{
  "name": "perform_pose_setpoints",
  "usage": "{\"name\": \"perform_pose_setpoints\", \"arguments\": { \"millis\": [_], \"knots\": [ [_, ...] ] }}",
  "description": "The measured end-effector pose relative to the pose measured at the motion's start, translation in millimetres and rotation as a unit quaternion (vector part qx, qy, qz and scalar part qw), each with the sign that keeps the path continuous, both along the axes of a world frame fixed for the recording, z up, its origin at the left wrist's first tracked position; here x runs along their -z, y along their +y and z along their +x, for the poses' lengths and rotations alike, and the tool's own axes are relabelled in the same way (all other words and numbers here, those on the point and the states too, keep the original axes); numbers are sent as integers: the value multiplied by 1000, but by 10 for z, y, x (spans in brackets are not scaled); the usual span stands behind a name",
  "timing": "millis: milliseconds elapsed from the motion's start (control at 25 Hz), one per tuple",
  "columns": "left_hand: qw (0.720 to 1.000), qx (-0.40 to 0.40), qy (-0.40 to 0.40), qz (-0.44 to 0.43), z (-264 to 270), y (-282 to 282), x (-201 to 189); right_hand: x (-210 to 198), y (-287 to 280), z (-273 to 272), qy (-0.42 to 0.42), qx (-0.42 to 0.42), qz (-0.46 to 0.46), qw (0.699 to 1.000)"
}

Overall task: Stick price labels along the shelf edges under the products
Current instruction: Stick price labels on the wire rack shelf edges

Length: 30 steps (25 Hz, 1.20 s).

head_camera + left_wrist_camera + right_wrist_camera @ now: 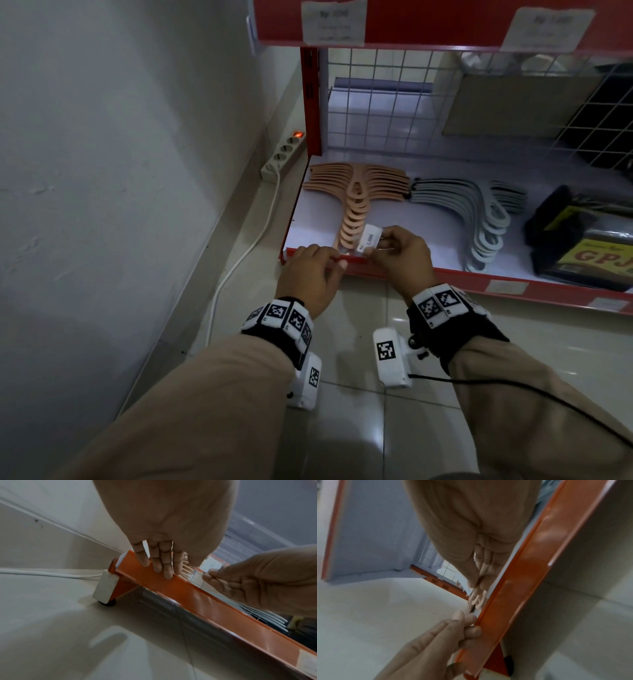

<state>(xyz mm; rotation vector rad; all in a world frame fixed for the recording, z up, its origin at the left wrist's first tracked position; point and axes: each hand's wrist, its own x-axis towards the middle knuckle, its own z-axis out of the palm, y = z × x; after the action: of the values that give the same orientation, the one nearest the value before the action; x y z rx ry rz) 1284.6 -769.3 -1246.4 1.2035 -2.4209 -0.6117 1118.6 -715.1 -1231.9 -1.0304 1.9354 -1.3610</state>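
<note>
My right hand (371,251) pinches a small white price label (370,236) between thumb and fingertips, just above the bottom shelf's red front edge (445,277), in front of the stacked peach hangers (356,192). My left hand (337,262) is at the shelf's left corner. In the left wrist view its fingers (159,563) lie fairly straight against the front face of the edge (197,596), with the right hand (208,573) a short way along. The right wrist view shows the right hand (474,586) beside the edge (522,574) and the left hand (467,626) touching it.
Grey hangers (479,219) and a black packet (582,240) lie further right on the shelf. Labels (507,286) are stuck on the edge at the right and on the upper shelf (332,22). A power strip (284,154) and white cable (239,253) run along the wall.
</note>
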Motion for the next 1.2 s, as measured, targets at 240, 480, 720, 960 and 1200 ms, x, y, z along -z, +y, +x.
{"name": "perform_pose_setpoints", "arguments": {
  "millis": [240, 480, 720, 960, 1200],
  "knots": [
    [998, -25, 54, 28, -22, 3, 32, 84, 13, 226, -158, -21, 3, 987],
    [999, -18, 32, 21, -15, -12, 33, 63, 5, 232, -47, -75, 10, 996],
    [998, 5, -44, -48, 4, -4, 10, -12, 34, 72, 260, -156, -24, 953],
    [998, -9, -36, -44, 3, 33, -4, -27, 1, -88, 356, -164, -9, 920],
    [994, -3, -81, -78, -7, 40, 29, 115, 11, 8, 309, -100, -37, 945]
  ]
}}
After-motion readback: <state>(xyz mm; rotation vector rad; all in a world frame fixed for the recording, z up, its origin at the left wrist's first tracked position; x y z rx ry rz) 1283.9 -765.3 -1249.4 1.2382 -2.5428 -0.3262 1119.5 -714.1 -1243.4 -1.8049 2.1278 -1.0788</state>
